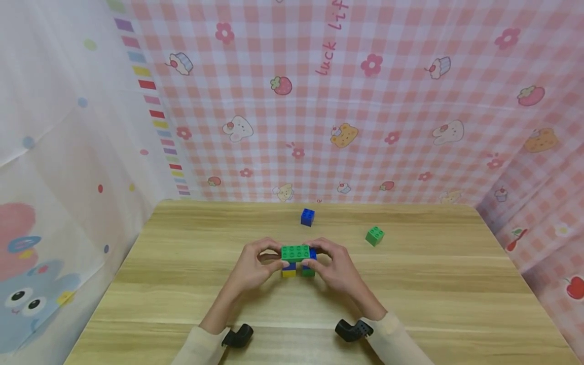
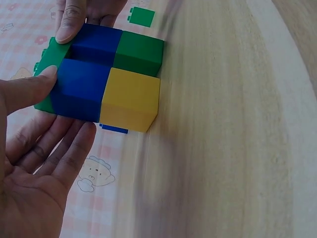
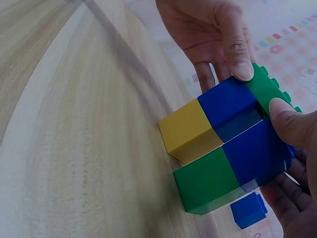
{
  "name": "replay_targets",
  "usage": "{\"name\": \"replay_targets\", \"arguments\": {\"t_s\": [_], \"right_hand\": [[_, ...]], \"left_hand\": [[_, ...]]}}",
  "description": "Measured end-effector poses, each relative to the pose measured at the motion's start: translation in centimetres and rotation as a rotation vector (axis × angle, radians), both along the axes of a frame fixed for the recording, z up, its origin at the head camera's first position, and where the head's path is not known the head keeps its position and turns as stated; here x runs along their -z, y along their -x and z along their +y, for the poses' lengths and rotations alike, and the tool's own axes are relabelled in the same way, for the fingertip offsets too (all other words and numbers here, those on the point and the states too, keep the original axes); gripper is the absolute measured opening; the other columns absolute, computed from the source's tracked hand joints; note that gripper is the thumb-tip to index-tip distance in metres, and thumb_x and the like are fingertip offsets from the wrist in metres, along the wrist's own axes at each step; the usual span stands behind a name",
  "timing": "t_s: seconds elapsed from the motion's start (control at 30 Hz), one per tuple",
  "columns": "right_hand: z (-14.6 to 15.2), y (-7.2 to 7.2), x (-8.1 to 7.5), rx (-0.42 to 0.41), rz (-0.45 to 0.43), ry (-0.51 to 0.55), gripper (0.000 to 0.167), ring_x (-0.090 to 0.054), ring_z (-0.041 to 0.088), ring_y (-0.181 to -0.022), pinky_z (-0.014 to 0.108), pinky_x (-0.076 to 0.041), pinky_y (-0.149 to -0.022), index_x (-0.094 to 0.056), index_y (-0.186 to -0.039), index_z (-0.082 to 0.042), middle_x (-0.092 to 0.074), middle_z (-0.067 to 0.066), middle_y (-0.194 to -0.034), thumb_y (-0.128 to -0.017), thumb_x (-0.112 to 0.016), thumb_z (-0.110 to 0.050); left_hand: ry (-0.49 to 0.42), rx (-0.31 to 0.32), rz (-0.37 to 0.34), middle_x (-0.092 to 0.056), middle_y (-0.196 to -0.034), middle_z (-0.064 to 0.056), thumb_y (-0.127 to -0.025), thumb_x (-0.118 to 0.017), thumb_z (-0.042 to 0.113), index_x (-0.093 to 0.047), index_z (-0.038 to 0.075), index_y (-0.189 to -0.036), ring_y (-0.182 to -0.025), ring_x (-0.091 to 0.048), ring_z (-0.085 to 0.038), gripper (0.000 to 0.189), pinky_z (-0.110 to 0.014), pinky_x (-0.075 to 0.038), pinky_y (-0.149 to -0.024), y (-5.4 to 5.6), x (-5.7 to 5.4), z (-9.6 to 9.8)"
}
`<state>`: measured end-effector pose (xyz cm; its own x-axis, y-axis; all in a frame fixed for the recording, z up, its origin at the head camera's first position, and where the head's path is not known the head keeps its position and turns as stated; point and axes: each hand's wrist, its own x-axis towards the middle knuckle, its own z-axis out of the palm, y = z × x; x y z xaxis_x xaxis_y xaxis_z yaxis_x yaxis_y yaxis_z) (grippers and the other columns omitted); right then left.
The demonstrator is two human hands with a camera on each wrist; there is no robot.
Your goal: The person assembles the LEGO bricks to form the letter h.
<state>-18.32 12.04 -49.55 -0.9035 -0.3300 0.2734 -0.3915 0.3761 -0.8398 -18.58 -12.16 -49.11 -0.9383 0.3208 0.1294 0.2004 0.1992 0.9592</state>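
Note:
A long green toy building brick point(image 1: 295, 253) lies across the tops of two small stacks. In the left wrist view, one stack is a blue brick point(image 2: 79, 89) on a yellow brick point(image 2: 130, 99). The other is blue over a green brick point(image 3: 207, 181), with a narrow gap between the upper blue bricks. My left hand point(image 1: 253, 264) pinches the left end of the long brick, thumb in front and fingers behind. At the right end, my right hand point(image 1: 335, 261) grips the long brick and the blue brick under it, its fingers partly hidden behind.
Farther back on the wooden table point(image 1: 182, 284) stand a loose blue brick point(image 1: 307, 217) and, to its right, a loose green brick point(image 1: 375, 235). A pink checked cloth point(image 1: 319, 111) hangs behind the table's far edge. Each wrist carries a black camera mount point(image 1: 238, 335).

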Motion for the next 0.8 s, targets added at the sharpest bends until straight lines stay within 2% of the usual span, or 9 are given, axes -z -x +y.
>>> {"name": "replay_targets", "arguments": {"t_s": [0.23, 0.37, 0.5, 0.67, 0.8], "right_hand": [[-0.09, -0.24, 0.16, 0.011, 0.090, -0.013, 0.030, -0.069, 0.017, -0.105, 0.046, -0.060, -0.097, -0.071, -0.120, -0.012, -0.073, 0.001, -0.113, -0.091, -0.078, -0.017], [-0.28, -0.33, -0.05, 0.020, 0.114, -0.014, 0.030, -0.069, 0.015, -0.103, 0.048, -0.059, -0.098, -0.070, -0.119, -0.010, -0.073, 0.001, -0.111, -0.091, -0.078, -0.017], [-0.50, -0.37, -0.03, 0.032, 0.087, 0.003, 0.029, -0.067, 0.015, -0.102, 0.048, -0.059, -0.099, -0.070, -0.119, -0.011, -0.072, 0.000, -0.111, -0.092, -0.078, -0.016], [-0.48, -0.64, 0.40, 0.034, 0.028, 0.034, 0.032, -0.066, 0.014, -0.104, 0.046, -0.057, -0.102, -0.070, -0.122, -0.017, -0.071, -0.003, -0.113, -0.092, -0.078, -0.018], [-0.35, -0.58, 0.42, 0.024, 0.031, 0.042, 0.033, -0.067, 0.015, -0.106, 0.047, -0.057, -0.103, -0.070, -0.123, -0.017, -0.071, -0.002, -0.114, -0.091, -0.078, -0.018]], "left_hand": [[-0.008, -0.007, 0.020, -0.070, -0.112, -0.015, -0.083, -0.080, -0.004, -0.072, 0.005, -0.102, -0.107, -0.071, -0.031, 0.022, -0.028, -0.061, -0.093, -0.12, -0.02, 0.20], [-0.024, -0.014, 0.029, -0.070, -0.112, -0.016, -0.083, -0.079, -0.007, -0.071, 0.003, -0.101, -0.107, -0.072, -0.033, 0.022, -0.029, -0.061, -0.093, -0.22, -0.12, 0.29], [-0.035, -0.013, 0.041, -0.069, -0.113, -0.017, -0.084, -0.078, -0.007, -0.070, 0.003, -0.104, -0.108, -0.071, -0.034, 0.024, -0.028, -0.061, -0.094, -0.26, 0.10, 0.28], [0.000, -0.045, 0.041, -0.069, -0.112, -0.012, -0.086, -0.080, 0.000, -0.071, 0.007, -0.109, -0.110, -0.070, -0.030, 0.027, -0.031, -0.060, -0.098, -0.79, 0.54, 0.33], [0.011, -0.068, 0.036, -0.070, -0.111, -0.009, -0.086, -0.082, 0.005, -0.071, 0.010, -0.114, -0.111, -0.068, -0.026, 0.031, -0.033, -0.059, -0.101, -0.83, 0.53, 0.43]]}}
